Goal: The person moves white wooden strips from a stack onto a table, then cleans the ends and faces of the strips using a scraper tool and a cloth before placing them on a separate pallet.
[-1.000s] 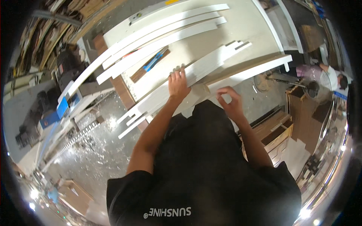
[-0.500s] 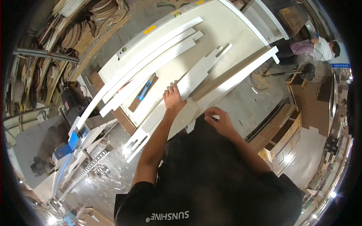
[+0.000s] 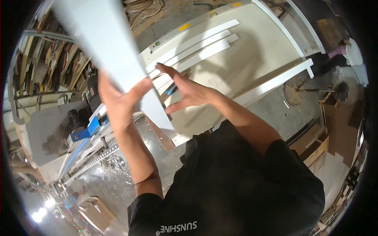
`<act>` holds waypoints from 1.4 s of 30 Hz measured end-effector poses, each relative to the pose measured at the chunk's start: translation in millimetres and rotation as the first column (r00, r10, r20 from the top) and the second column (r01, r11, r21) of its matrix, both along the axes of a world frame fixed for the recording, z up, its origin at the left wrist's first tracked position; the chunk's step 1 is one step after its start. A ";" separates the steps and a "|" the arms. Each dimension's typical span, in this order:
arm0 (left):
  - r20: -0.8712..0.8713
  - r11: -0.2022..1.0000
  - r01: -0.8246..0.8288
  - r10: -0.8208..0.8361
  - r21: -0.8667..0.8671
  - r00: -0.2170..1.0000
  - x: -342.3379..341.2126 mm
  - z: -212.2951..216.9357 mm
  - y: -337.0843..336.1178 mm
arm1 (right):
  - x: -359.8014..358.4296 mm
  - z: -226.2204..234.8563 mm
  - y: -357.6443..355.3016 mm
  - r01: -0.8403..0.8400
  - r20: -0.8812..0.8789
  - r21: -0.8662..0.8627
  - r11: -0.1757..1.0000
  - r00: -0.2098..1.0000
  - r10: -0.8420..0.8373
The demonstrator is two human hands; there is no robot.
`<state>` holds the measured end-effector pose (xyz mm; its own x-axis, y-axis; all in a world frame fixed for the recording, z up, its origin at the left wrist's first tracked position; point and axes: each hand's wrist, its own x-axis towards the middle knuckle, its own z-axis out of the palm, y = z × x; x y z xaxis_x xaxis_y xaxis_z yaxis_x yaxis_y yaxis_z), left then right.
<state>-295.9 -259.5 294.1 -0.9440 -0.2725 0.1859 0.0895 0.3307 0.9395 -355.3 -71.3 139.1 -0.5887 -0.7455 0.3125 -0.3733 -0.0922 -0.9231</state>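
Note:
A wide white board (image 3: pixel 112 47) is lifted up close at the upper left, its far end blurred. My left hand (image 3: pixel 124 100) is closed round it, with the thumb across its face. Whether it is one piece or several together, I cannot tell. On the other side of the board, my right hand (image 3: pixel 187 90) is open, fingers and thumb spread around its right edge; contact is unclear. Below that hand lies a blue-handled tool (image 3: pixel 170 90), partly covered. Beyond it, long white strips (image 3: pixel 204 41) rest on the cream tabletop (image 3: pixel 252 47).
A spirit level (image 3: pixel 185 26) runs along the table's far edge. A white rail (image 3: pixel 271 82) borders the right side. A floor fan (image 3: pixel 340 91) and another person (image 3: pixel 352 53) are at right. Machinery with a blue part (image 3: pixel 92 126) stands at left, near stacked curved wood offcuts (image 3: pixel 67 65).
The pale boards under my left hand have left the tabletop and now rise at the upper left in its grip. My right hand has moved from my shirt to beside the board.

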 end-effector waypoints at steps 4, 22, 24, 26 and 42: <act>-0.223 0.916 -0.253 0.329 0.310 0.918 64.0 -14.2 -64.3 | -12.7 66.3 -40.7 -0.381 0.065 0.025 0.924 0.923 0.379; 0.354 -0.085 -0.401 0.658 0.912 0.665 164.3 -274.3 -24.3 | -26.4 -99.9 -23.0 -0.147 -0.339 0.692 0.706 0.798 0.498; 0.347 -0.116 -0.355 0.623 0.927 0.701 175.7 -321.0 -2.7 | -23.8 -134.5 -5.0 -0.149 -0.338 0.751 0.643 0.750 0.569; 0.331 -0.157 -0.300 0.611 0.941 0.719 182.0 -346.8 16.4 | -22.4 -144.2 7.3 -0.216 -0.238 0.775 0.594 0.770 0.591; 0.863 0.742 -0.641 0.182 0.194 0.471 248.2 -370.2 -56.6 | 18.6 -197.6 8.4 -0.075 -0.170 0.877 0.475 0.876 0.452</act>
